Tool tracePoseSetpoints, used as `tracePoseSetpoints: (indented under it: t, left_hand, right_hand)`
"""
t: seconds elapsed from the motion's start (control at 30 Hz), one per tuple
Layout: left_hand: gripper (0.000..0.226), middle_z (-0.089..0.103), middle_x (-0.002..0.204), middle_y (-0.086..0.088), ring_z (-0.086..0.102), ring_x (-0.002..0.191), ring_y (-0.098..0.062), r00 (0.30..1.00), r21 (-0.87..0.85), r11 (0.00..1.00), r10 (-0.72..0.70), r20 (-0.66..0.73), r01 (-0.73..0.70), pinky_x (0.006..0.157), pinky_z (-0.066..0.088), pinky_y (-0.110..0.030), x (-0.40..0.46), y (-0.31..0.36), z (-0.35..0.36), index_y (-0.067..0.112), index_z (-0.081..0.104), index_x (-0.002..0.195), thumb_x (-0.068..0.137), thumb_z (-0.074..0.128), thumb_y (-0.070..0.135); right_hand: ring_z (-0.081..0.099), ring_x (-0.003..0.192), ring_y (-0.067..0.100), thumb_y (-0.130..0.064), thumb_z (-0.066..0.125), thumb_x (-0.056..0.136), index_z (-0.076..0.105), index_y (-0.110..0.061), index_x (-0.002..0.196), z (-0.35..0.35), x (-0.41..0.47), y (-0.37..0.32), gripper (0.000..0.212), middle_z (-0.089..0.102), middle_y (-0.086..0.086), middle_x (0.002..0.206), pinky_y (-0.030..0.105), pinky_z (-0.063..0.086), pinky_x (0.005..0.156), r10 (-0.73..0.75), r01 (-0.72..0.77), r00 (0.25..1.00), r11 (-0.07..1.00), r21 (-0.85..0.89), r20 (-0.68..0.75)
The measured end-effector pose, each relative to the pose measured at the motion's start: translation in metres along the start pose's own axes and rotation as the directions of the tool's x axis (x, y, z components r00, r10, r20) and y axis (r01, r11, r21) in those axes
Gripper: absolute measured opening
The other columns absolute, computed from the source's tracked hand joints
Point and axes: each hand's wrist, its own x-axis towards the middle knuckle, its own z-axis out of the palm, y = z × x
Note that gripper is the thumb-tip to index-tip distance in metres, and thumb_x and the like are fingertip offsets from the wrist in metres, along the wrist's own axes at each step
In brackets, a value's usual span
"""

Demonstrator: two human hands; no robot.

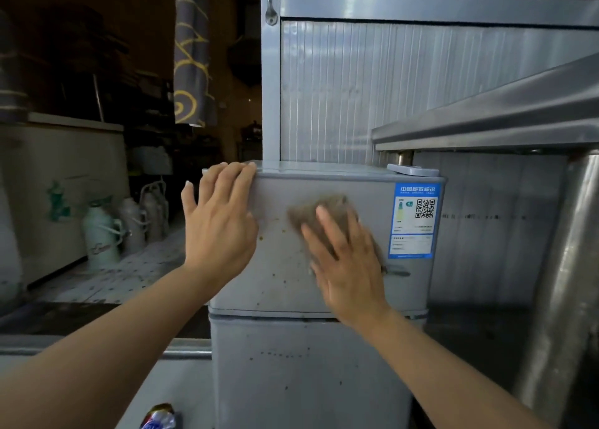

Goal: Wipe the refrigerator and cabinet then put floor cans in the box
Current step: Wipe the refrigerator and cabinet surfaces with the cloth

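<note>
A small grey two-door refrigerator stands in front of me, its upper door spotted with brown stains. My right hand presses a brown cloth flat against that upper door, fingers straight. My left hand rests on the door's top left corner, its fingertips hooked over the top edge. A blue energy label is stuck on the door's right side. A crushed can lies on the floor at the bottom left.
A steel cabinet or counter juts in from the right beside the fridge. Behind the fridge is a ribbed metal wall. To the left stand a white chest freezer and several thermos flasks on the floor.
</note>
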Motion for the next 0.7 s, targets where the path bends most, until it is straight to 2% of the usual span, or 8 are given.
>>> tracePoseSetpoints:
  t: [0.1, 0.17, 0.27, 0.4, 0.47, 0.53, 0.63, 0.7]
  left_hand:
    - [0.066, 0.038, 0.142, -0.002, 0.025, 0.135, -0.025, 1.000, -0.003, 1.000, 0.006, 0.023, -0.006, 0.110, 0.016, -0.056, -0.001, -0.001, -0.003, 0.018, 0.034, 0.140, 0.077, 0.052, 0.011]
    - [0.067, 0.036, 0.144, -0.001, 0.023, 0.136, -0.024, 0.998, 0.002, 1.000, 0.024, 0.052, -0.024, 0.110, 0.013, -0.056, 0.000, -0.003, -0.008, 0.018, 0.031, 0.141, 0.077, 0.049, 0.011]
    - [0.067, 0.036, 0.145, 0.002, 0.023, 0.138, -0.022, 0.993, -0.005, 0.998, 0.056, 0.099, -0.056, 0.112, 0.010, -0.056, 0.002, -0.008, -0.015, 0.020, 0.031, 0.142, 0.078, 0.048, 0.008]
    - [0.068, 0.036, 0.147, 0.002, 0.021, 0.140, -0.022, 0.995, 0.021, 0.999, 0.039, 0.092, -0.041, 0.112, 0.009, -0.057, 0.005, -0.020, -0.019, 0.020, 0.034, 0.139, 0.076, 0.051, 0.006]
    - [0.068, 0.035, 0.147, 0.002, 0.023, 0.140, -0.021, 0.997, 0.007, 1.000, -0.014, 0.079, 0.014, 0.112, 0.010, -0.057, 0.005, -0.028, -0.019, 0.021, 0.035, 0.139, 0.075, 0.052, 0.004]
    - [0.072, 0.033, 0.149, 0.003, 0.025, 0.140, -0.019, 0.995, -0.015, 0.999, -0.029, 0.097, 0.030, 0.113, 0.011, -0.054, 0.002, -0.035, -0.020, 0.022, 0.031, 0.141, 0.075, 0.051, 0.001]
    - [0.076, 0.023, 0.155, 0.004, 0.026, 0.140, -0.017, 0.992, -0.112, 0.993, -0.016, 0.124, 0.030, 0.113, 0.023, -0.046, -0.003, -0.043, -0.022, 0.020, 0.024, 0.146, 0.078, 0.047, -0.003]
    - [0.076, 0.016, 0.157, 0.003, 0.045, 0.123, -0.019, 0.989, -0.172, 0.985, 0.010, 0.146, 0.016, 0.093, 0.041, -0.032, -0.009, -0.046, -0.024, 0.017, 0.022, 0.147, 0.079, 0.046, -0.004]
  right_hand:
    - [0.021, 0.141, 0.035, -0.023, 0.068, 0.078, 0.033, -0.024, 0.144, 0.006, -0.049, -0.011, 0.075, 0.023, -0.002, 0.153, 0.044, 0.013, 0.116, -0.190, 0.196, 0.973, 0.980, -0.038, 0.131]
    - [0.024, 0.140, 0.033, -0.021, 0.076, 0.072, 0.033, -0.024, 0.144, 0.003, -0.059, -0.013, 0.083, 0.024, -0.002, 0.152, 0.042, 0.012, 0.116, -0.222, 0.237, 0.953, 0.970, -0.047, 0.207]
    - [0.024, 0.139, 0.032, -0.018, 0.078, 0.068, 0.030, -0.023, 0.144, -0.009, -0.033, -0.005, 0.089, 0.024, 0.000, 0.151, 0.040, 0.012, 0.116, -0.256, 0.277, 0.942, 0.958, -0.072, 0.218]
    - [0.022, 0.139, 0.037, -0.018, 0.059, 0.082, 0.027, -0.015, 0.144, -0.018, 0.064, 0.001, 0.070, 0.018, 0.010, 0.151, 0.047, 0.015, 0.117, -0.042, 0.042, 0.999, 0.997, -0.059, 0.003]
    - [0.021, 0.139, 0.039, -0.022, 0.045, 0.087, 0.025, -0.013, 0.145, -0.015, 0.093, -0.007, 0.062, 0.015, 0.009, 0.152, 0.049, 0.018, 0.116, 0.046, -0.046, 0.999, 0.998, -0.043, -0.013]
    - [0.018, 0.140, 0.040, -0.021, 0.050, 0.086, 0.023, -0.015, 0.147, -0.006, 0.084, -0.020, 0.067, 0.014, 0.006, 0.153, 0.048, 0.011, 0.117, 0.022, -0.021, 1.000, 0.997, -0.074, 0.003]
    - [0.013, 0.143, 0.037, -0.016, 0.067, 0.077, 0.020, -0.017, 0.149, 0.007, 0.020, -0.040, 0.086, 0.016, 0.001, 0.155, 0.047, 0.009, 0.117, -0.152, 0.159, 0.982, 0.986, -0.056, 0.108]
    - [0.011, 0.144, 0.034, -0.014, 0.075, 0.070, 0.021, -0.017, 0.149, 0.011, -0.016, -0.047, 0.095, 0.017, 0.000, 0.155, 0.049, 0.014, 0.115, -0.235, 0.253, 0.947, 0.965, -0.062, 0.217]
